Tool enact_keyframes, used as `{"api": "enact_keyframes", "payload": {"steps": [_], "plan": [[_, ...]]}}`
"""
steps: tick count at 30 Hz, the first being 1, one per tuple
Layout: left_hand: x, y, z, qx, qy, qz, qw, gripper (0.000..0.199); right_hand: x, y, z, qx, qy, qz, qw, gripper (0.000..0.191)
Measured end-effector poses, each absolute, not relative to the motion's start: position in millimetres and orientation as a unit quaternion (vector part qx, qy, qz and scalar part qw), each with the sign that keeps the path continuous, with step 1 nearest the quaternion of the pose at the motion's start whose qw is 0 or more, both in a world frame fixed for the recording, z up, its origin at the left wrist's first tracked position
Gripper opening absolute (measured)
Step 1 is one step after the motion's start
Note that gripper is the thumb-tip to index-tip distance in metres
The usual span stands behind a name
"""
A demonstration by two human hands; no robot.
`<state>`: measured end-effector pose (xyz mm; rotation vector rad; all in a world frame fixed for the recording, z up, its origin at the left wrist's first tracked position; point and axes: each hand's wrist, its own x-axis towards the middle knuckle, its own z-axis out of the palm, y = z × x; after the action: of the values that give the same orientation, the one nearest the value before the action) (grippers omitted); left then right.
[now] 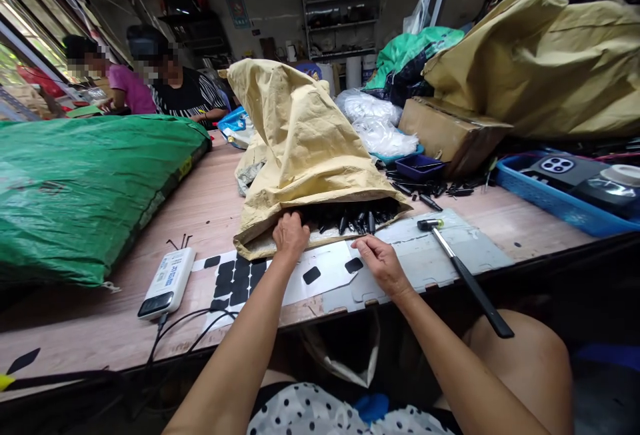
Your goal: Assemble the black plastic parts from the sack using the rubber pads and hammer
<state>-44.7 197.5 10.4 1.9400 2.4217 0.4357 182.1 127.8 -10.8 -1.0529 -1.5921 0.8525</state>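
Left hand (pixel 291 236) is half-curled into the tan sack (pixel 310 135)'s mouth, right hand (pixel 381 266) loosely pinched just outside; can't be told if anything's held. Black parts (pixel 371 223) are bunched inside, dead ahead of the right.

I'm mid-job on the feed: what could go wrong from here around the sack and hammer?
The hammer overhangs the table edge, handle towards the right knee; a nudge might drop it. The tan sack opens towards the front edge, so black parts could spill past the left hand. The power bank's cable appears close to the left forearm, which might snag it.
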Motion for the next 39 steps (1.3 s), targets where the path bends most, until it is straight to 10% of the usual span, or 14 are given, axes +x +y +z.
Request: {"api": "enact_keyframes", "payload": {"steps": [11,20,30,39], "plan": [[-38.6,115.7,13.7,0.749,0.608,0.259,0.044,0.010,233.8,114.6,5.7,-0.610,-0.574,0.102,0.537,0.027],[-21.8,100.1,-5.3,0.754,0.555,0.297,0.187,0.015,328.0,127.9,8.1,-0.852,-0.509,0.082,0.090,0.043],[-25.5,101.0,-2.1,0.732,0.561,0.300,0.244,0.015,252.6,90.4,5.1,-0.671,-0.597,0.191,0.397,0.039],[-29.9,102.4,-7.2,0.731,0.552,0.304,0.261,0.021,178.2,54.5,10.7,-0.521,-0.783,0.003,0.339,0.049]]}}
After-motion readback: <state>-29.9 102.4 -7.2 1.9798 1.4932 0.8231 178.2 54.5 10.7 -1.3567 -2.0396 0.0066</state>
